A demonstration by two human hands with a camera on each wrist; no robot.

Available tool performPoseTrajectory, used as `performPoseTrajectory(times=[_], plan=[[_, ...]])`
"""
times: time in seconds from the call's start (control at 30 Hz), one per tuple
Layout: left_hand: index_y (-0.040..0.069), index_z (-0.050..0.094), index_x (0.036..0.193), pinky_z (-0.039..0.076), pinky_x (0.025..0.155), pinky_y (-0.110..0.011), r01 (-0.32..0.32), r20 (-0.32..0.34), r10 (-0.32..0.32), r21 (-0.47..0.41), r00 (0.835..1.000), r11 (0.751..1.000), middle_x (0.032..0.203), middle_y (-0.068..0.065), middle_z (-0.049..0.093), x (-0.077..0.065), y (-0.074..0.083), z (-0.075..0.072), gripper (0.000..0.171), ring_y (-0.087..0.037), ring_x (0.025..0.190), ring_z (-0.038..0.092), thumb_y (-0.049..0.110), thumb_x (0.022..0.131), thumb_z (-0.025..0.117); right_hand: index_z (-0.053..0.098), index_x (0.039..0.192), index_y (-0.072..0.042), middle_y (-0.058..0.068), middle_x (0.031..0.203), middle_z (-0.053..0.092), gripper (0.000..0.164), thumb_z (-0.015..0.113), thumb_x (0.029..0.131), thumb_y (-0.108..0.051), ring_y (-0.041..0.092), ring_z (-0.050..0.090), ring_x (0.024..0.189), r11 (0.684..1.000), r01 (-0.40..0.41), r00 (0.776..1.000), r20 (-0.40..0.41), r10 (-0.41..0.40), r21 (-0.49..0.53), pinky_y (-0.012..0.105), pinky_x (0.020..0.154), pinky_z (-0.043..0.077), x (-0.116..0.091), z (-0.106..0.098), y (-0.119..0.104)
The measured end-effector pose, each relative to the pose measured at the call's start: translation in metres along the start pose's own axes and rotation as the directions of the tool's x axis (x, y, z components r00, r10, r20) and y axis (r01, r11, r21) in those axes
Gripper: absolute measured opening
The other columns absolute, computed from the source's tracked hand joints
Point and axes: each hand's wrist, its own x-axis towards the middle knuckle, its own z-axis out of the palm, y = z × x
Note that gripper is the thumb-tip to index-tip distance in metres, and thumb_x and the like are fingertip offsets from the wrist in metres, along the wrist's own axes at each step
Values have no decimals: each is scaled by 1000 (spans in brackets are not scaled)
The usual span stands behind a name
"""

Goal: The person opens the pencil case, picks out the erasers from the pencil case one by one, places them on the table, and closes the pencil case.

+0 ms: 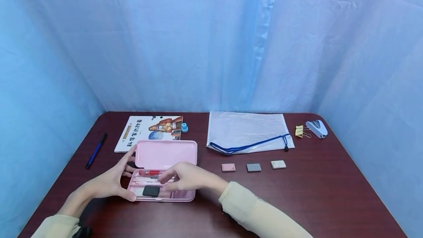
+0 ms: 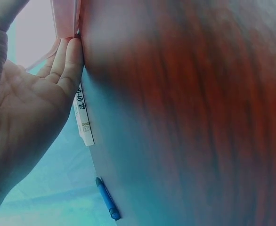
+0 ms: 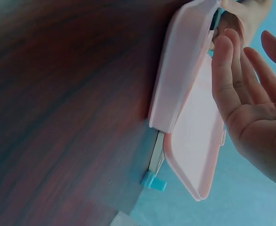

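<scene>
A pink pencil case (image 1: 183,196) lies with its lid (image 1: 166,153) raised at the back. My left hand (image 1: 109,181) holds its left side, thumb on the front corner and fingers by the hinge. Over the case hovers my right hand (image 1: 190,176), fingers loosely bent; the right wrist view shows nothing between them. A black block-shaped eraser (image 1: 151,191) sits in the front compartment beside a white piece (image 1: 138,192). Pens (image 1: 142,180) and a red item (image 1: 153,172) fill the rear compartment, partly hidden by my right hand.
Pink (image 1: 228,167), grey (image 1: 253,168) and white (image 1: 278,164) erasers lie to the right. Behind are a mesh pouch (image 1: 244,129), a yellow binder clip (image 1: 299,131), a stapler-like item (image 1: 317,129), a booklet (image 1: 138,131) and a small blue object (image 1: 184,127). A blue pen (image 1: 96,151) lies left.
</scene>
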Motion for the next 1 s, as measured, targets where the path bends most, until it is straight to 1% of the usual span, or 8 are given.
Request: performPoseTrajectory(times=[0.17,0.37,0.53,0.6,0.63,0.73,0.87,1.0], plan=[[23,-10,163,51,91,-29,-9,10,9,1,1000,1000,144,-21,31,1,2,0,140,-27,114,55,25,70,94,73,120,0,5,108,76,30,74,93,-13,-8,64,92,1000,-4,1000,-1,4,2,14,82,50,6,4,-1],[25,-11,163,51,91,-29,-34,11,35,-33,999,999,144,-23,30,1,2,0,142,-32,114,56,18,68,95,74,119,-2,1,103,77,29,76,92,-14,-10,63,85,998,-32,999,-12,32,-46,11,77,49,9,11,0],[25,-11,163,51,91,-29,-38,11,39,-27,999,999,145,-23,30,1,1,0,142,-31,114,56,17,69,95,74,121,-5,-2,106,76,29,75,93,-14,1,67,66,995,-86,996,-7,86,-55,15,61,52,9,13,-4],[25,-11,163,51,91,-29,-42,7,42,-27,999,999,144,-22,31,1,0,0,142,-30,114,57,17,69,95,74,122,-6,-3,108,75,30,74,93,-14,5,67,60,994,-105,994,-4,105,-40,17,57,52,8,14,-6],[24,-10,163,51,92,-29,-47,4,47,-27,999,999,144,-22,31,1,0,0,142,-29,114,57,17,69,95,73,123,-6,-3,108,75,30,74,93,-14,5,68,60,993,-112,994,-2,112,-33,17,57,52,8,14,-7],[22,-9,163,51,92,-30,-57,-2,57,-25,998,998,143,-21,32,1,0,0,141,-27,113,58,17,68,95,74,122,-7,-4,106,76,30,75,93,-14,-2,67,69,993,-102,995,-5,102,-56,14,66,51,7,15,-9],[23,-9,163,51,92,-29,-55,-1,55,-14,998,998,142,-21,33,1,1,0,141,-26,113,58,19,69,95,75,121,-9,-5,105,76,28,74,93,-16,-10,62,80,991,-71,997,-2,71,-109,11,78,48,9,16,-8],[23,-9,163,51,92,-30,-51,-1,51,-13,999,999,143,-20,33,1,1,0,141,-28,114,57,19,69,95,76,119,-11,-9,102,75,27,75,93,-19,-10,60,80,986,-63,998,-5,63,-155,11,76,47,12,19,-7]])
